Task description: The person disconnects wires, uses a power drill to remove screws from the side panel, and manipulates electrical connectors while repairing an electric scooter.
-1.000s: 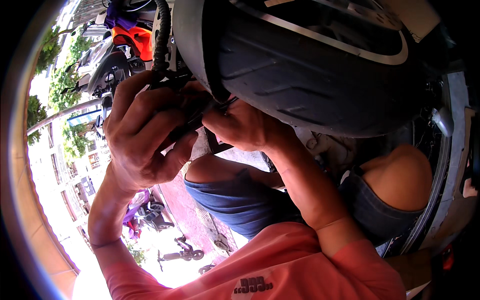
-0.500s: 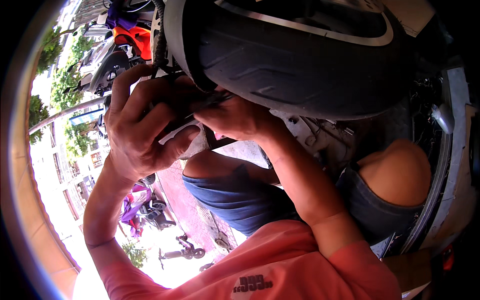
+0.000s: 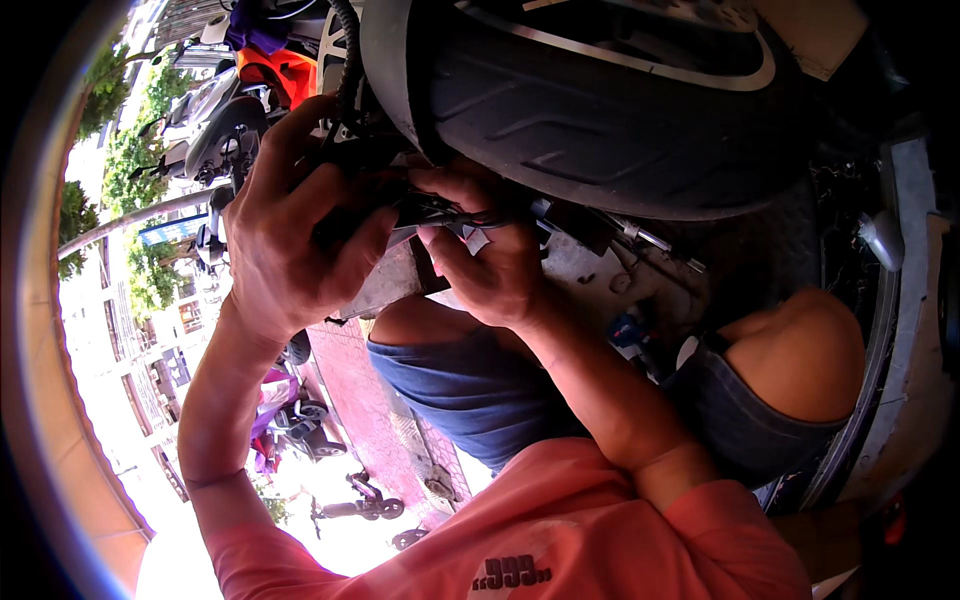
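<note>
Wires (image 3: pixel 452 217) lie beneath the tire (image 3: pixel 600 130), between the two hands and just below the lower edge of the fender (image 3: pixel 392 70). The right hand (image 3: pixel 492 268) closes on them, thumb to curled fingers, with the strands crossing the gap above the thumb. The left hand (image 3: pixel 295 245) is bent at the knuckles with its thumb apart from the fingers; it reaches into the shadow under the fender, and whether it grips anything there cannot be told. A dark ribbed hose (image 3: pixel 348 50) runs down beside the fender toward the left fingertips. An orange cloth (image 3: pixel 280 75) hangs farther left. Below the tire, to the right of the right hand, lies a metal tool (image 3: pixel 640 234); a blue object (image 3: pixel 628 330) rests near the right forearm. A scooter (image 3: pixel 362 500) stands outside, well apart from the hands.
</note>
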A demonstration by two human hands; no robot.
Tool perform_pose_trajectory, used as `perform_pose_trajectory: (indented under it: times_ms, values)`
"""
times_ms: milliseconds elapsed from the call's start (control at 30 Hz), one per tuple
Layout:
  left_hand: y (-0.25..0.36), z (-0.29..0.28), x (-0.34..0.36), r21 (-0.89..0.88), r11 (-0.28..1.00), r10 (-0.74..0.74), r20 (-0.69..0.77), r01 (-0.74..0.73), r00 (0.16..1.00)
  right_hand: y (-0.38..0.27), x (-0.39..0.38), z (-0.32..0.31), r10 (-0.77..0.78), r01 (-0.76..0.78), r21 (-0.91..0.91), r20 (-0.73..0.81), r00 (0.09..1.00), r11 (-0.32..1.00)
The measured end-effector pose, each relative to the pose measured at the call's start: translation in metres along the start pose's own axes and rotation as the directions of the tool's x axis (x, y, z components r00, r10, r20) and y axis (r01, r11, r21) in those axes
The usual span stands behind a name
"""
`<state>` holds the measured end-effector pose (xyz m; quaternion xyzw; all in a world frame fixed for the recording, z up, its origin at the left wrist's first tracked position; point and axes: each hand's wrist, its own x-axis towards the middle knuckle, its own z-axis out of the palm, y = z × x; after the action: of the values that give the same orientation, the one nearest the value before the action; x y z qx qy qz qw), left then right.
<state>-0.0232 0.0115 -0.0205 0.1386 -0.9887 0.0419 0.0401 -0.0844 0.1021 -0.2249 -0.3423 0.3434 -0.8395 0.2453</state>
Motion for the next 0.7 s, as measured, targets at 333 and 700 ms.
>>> perform_pose_trajectory:
  times_ms: [333, 700]
  values:
    - [-0.005, 0.000, 0.003, -0.053, 0.997, 0.055, 0.014, -0.054, 0.998, -0.002, 0.024, -0.009, 0.129, -0.131, 0.000, 0.190, 0.973, 0.991]
    - [0.005, 0.001, 0.004, -0.030, 0.993, -0.113, 0.045, 0.115, 0.993, 0.005, 0.044, -0.019, 0.080, -0.065, -0.069, 0.250, 0.965, 0.995]
